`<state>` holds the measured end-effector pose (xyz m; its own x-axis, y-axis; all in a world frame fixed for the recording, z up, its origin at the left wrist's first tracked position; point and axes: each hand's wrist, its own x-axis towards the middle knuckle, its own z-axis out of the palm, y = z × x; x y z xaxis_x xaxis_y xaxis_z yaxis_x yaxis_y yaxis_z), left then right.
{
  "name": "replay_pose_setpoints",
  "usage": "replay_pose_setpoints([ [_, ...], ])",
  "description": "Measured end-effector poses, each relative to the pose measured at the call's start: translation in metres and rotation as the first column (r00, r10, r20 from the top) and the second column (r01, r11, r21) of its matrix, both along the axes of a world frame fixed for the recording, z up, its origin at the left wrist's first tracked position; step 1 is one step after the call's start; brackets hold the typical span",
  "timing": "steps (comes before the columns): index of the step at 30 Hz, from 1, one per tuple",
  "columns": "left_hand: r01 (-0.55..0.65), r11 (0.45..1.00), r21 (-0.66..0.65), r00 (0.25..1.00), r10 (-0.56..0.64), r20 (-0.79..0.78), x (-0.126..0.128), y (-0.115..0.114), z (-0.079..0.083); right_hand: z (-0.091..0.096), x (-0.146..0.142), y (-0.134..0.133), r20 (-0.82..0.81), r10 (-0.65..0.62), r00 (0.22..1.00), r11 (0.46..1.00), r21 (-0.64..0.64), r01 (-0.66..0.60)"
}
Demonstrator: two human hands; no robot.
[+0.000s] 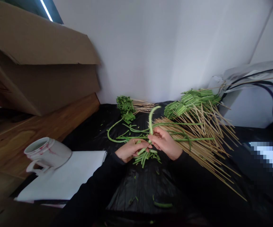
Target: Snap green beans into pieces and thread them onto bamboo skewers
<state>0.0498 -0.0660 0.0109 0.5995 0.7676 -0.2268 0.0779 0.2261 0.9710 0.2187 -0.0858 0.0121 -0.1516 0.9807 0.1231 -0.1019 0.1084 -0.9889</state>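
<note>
One left hand point(132, 149), one right hand point(166, 145), one mug point(60, 153), one cardboard box point(58, 83), one held stem point(151, 121), and two piles of skewered greens point(199, 99)

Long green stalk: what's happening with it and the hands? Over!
Left hand and right hand both gripping stalk. Top end curving right. Cut pieces just below; sticks beside right hand.
</note>
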Motion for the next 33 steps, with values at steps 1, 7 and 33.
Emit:
replay_pose_setpoints([
  [1, 0.011, 1.000, 0.004, 1.000, -0.011, -0.009, -0.001, 0.001, 0.000, 0.001, 0.000, 0.000, 0.002, -0.013, 1.000, 1.000, 0.012, 0.013],
  [7, -0.020, 0.995, 0.096, 0.996, 0.029, -0.090, -0.003, 0.002, 0.001, 0.000, -0.001, 0.001, 0.023, -0.055, 0.998, 0.998, 0.032, 0.055],
  [33, -0.182, 0.893, 0.411, 0.982, 0.187, 0.029, 0.010, -0.011, 0.003, -0.005, -0.012, -0.005, -0.171, 0.058, 0.984, 0.998, 0.030, -0.054],
])
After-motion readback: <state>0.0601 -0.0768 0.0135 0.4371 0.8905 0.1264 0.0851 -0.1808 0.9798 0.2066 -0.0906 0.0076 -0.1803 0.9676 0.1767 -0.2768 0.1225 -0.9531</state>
